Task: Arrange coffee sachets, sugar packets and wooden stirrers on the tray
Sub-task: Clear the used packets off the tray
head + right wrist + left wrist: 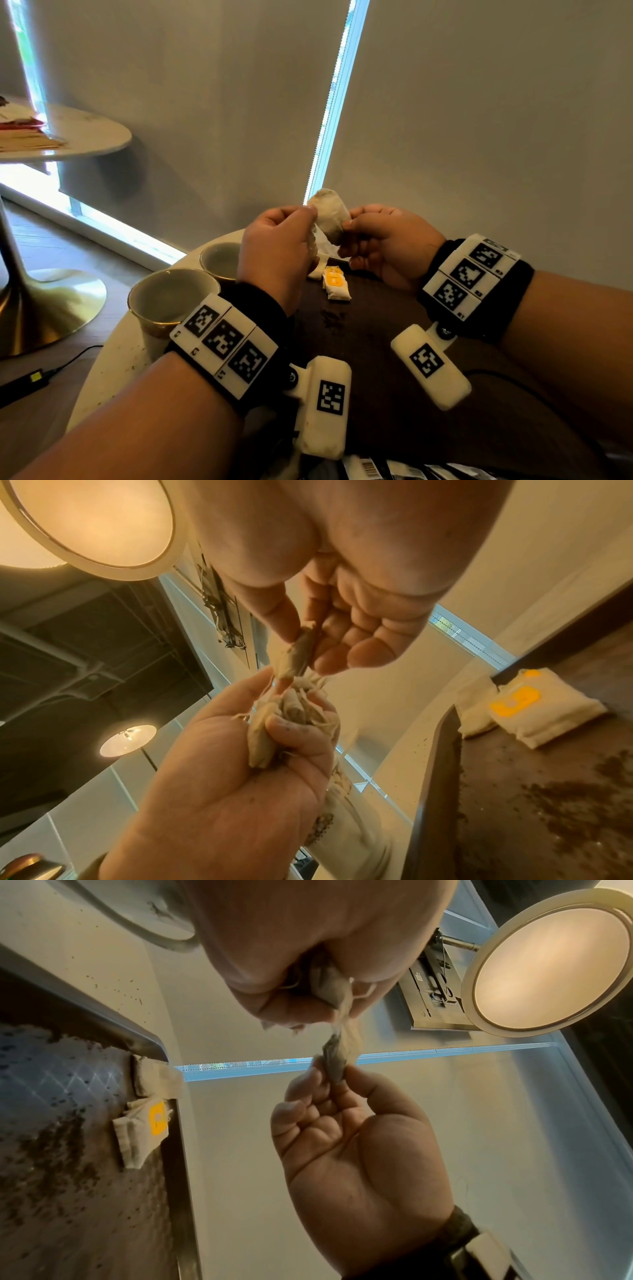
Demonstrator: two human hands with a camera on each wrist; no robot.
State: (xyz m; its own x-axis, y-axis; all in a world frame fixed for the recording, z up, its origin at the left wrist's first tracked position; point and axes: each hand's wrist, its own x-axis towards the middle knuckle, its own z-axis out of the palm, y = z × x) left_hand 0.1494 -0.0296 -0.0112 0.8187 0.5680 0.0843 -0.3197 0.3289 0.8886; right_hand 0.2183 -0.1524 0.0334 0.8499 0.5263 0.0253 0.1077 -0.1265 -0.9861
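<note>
Above the far end of the dark tray (394, 342), both hands meet at a pale filter-paper sachet (330, 214). My right hand (349, 226) pinches its edge between thumb and forefinger, seen close in the right wrist view as the sachet (294, 656). My left hand (308, 217) grips a bunch of similar sachets (291, 723) in its fist and touches the same one. Two sachets, one with a yellow label (335, 282), lie at the tray's far edge. No stirrers are visible.
Two empty gold-rimmed cups (171, 301) (219, 260) stand left of the tray on the round white table. Loose brown grounds (334, 318) are scattered on the tray. Several packets with barcodes (394, 469) lie at the near edge. A second round table (85, 133) stands far left.
</note>
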